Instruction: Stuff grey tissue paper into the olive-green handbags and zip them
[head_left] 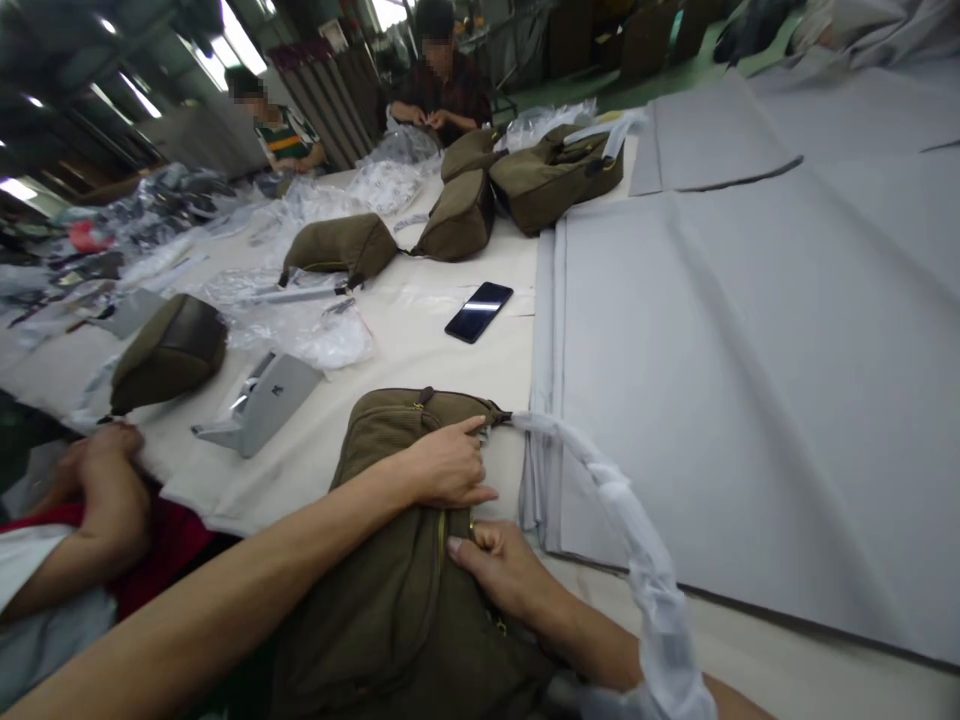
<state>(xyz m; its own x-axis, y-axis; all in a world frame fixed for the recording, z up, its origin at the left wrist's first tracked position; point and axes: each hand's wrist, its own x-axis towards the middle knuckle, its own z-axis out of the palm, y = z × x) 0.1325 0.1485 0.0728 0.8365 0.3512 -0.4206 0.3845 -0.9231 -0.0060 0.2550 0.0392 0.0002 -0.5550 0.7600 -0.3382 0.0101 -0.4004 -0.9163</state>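
Observation:
An olive-green bag (382, 600) lies in front of me on the table edge, with brass zippers along its front and top. From its top corner a strap wrapped in white film (637, 530) arches off to the right. My left hand (450, 465) lies over the bag's upper right side, index finger stretched toward the strap's end and the other fingers curled against the bag's edge. Just below, my right hand (506, 570) grips the bag's side edge, thumb on top by a zipper and fingers mostly hidden.
A phone (478, 312) and a grey stand-like device (262, 405) rest on the table (420, 350). Several olive bags (341, 245) and clear plastic wrapping (322, 335) lie beyond. Stacked grey sheets (750, 380) cover the right. A co-worker's arm (105, 500) is at left; two people sit across.

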